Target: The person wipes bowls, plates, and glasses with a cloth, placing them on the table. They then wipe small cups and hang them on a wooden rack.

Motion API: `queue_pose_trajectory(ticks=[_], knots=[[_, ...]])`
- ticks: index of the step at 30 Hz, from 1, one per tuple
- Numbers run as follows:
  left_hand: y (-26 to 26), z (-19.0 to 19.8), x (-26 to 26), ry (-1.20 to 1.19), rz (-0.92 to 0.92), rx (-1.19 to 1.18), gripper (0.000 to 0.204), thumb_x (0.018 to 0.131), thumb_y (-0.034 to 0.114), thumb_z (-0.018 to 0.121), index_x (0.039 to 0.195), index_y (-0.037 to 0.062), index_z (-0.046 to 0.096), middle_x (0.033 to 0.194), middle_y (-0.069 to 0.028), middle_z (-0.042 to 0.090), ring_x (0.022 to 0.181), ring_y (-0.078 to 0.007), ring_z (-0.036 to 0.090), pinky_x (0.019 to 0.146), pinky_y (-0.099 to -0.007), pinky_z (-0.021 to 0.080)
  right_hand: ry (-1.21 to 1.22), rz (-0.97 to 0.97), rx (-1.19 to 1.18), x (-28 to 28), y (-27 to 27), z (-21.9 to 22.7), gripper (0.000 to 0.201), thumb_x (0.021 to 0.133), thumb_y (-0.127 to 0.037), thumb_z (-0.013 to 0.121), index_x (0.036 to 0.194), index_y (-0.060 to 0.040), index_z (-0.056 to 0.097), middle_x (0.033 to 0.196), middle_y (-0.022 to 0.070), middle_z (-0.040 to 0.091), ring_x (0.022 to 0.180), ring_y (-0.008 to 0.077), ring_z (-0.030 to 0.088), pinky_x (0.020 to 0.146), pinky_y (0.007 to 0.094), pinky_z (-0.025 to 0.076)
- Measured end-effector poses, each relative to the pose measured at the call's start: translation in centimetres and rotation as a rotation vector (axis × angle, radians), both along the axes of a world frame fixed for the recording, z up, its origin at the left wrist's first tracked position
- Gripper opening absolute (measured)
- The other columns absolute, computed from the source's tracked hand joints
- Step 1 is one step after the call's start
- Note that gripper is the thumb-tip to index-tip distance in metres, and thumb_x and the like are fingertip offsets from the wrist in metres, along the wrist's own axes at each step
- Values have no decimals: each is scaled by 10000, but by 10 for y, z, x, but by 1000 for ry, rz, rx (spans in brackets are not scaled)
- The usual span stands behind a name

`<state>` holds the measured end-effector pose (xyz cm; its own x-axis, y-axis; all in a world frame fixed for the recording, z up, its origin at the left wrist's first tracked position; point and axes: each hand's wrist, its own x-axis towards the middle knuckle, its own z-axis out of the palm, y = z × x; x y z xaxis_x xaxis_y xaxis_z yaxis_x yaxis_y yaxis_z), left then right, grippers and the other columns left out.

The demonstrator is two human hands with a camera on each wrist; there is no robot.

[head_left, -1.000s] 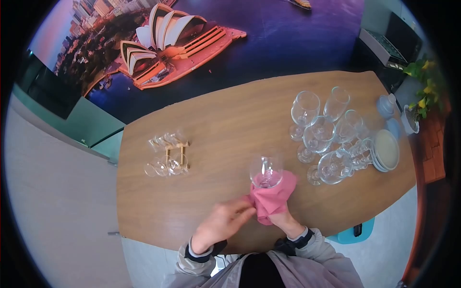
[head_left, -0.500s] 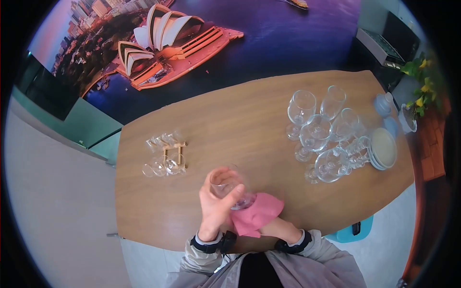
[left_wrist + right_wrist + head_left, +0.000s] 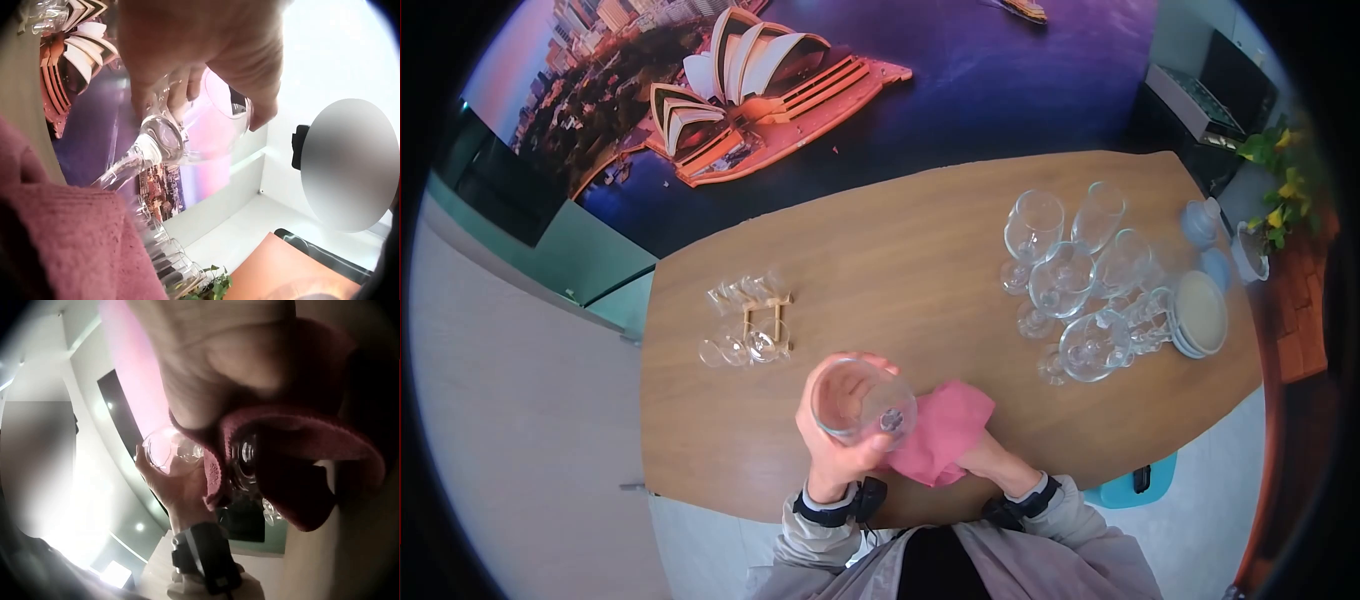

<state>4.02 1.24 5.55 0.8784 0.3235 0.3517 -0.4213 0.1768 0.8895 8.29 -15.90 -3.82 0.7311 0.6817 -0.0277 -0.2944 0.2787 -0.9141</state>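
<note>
A clear wine glass (image 3: 868, 400) is held tilted above the near side of the table, its rim toward the left. My left hand (image 3: 830, 455) grips the bowl, fingers round its far side and thumb on the near side. In the left wrist view, the stem (image 3: 122, 169) runs down into a pink cloth (image 3: 75, 237). My right hand (image 3: 992, 458) holds this cloth around the foot end of the glass. The right wrist view shows the cloth (image 3: 300, 425) folded about the glass foot (image 3: 247, 456), with most of the right fingers hidden.
Several stemmed glasses (image 3: 1062, 280) stand at the right of the table, beside stacked pale dishes (image 3: 1202, 312). On the left, a small wooden rack (image 3: 778, 325) has small glasses (image 3: 725, 350) along it. A potted plant (image 3: 1285, 190) is beyond the right edge.
My left hand has left the cloth's edge and taken hold of the bowl. The glass has swung left and tilted its rim toward me. The cloth has shifted slightly nearer my body.
</note>
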Motion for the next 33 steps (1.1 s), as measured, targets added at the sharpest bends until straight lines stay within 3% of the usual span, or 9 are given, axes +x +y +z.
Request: queue_pose_trajectory(ticks=[3,5,7,12,16,25,28,30,33], knots=[[-6,-1,-4,33,-57,209,877,675,195,919,1372,-72,459,1256,-236,610,1198,-315,620,1001,-439,519,-254,-7,-128,1,10,-25,186,958,-134,668,1114,-37,637,1109,63,636,1077,155,609,827,327,521],[-9,-1,-8,117,-173,406,1003,613,196,975,1416,-44,423,1282,-210,609,1215,-293,613,1015,-436,509,-75,-61,-101,-4,17,-26,172,951,-115,672,1103,-41,639,1118,61,632,1101,174,609,860,342,519],[-14,-9,-5,62,-191,360,1051,607,190,985,1446,-23,388,1297,-209,601,1213,-294,613,1018,-432,505,107,-114,-78,-8,19,-19,161,943,-96,676,1092,-45,641,1128,60,627,1125,192,609,893,358,518],[-24,-20,-9,224,-340,-105,1145,609,185,1001,1504,19,306,1288,-180,598,1133,-239,629,958,-380,518,-267,-49,-160,-11,10,-1,306,871,-93,734,1167,-90,657,1241,87,621,1147,247,615,913,378,519],[-18,-31,-16,227,-385,80,1118,617,188,998,1494,20,325,1256,-149,610,1120,-206,621,950,-356,516,-435,-17,-181,-7,6,6,321,868,-129,745,1175,-81,666,1221,93,644,1129,231,628,887,374,526],[11,-24,-17,354,-101,547,1004,618,179,1001,1409,31,401,1278,-132,594,922,-141,633,803,-306,535,-525,-168,-282,35,-28,10,219,870,-140,708,1058,-29,691,776,82,682,684,191,682,575,327,518],[11,-15,-14,450,-129,680,958,622,222,998,1379,35,442,1205,-90,637,870,-140,659,761,-295,545,-260,-625,-331,33,-30,16,215,832,-92,682,1029,-6,693,783,108,691,597,241,673,548,369,516],[10,-13,-14,473,-99,850,915,627,278,991,1348,39,480,1134,-93,669,812,-163,684,717,-311,557,-1111,-219,-1139,46,-47,-17,246,807,-58,641,1041,0,692,937,168,707,683,325,697,577,410,527],[14,-14,-14,498,-93,878,916,625,310,988,1345,45,487,1119,-116,681,781,-191,693,698,-327,561,-961,-129,-1207,54,-43,13,356,709,41,625,1056,8,697,929,191,685,846,404,669,723,372,552]])
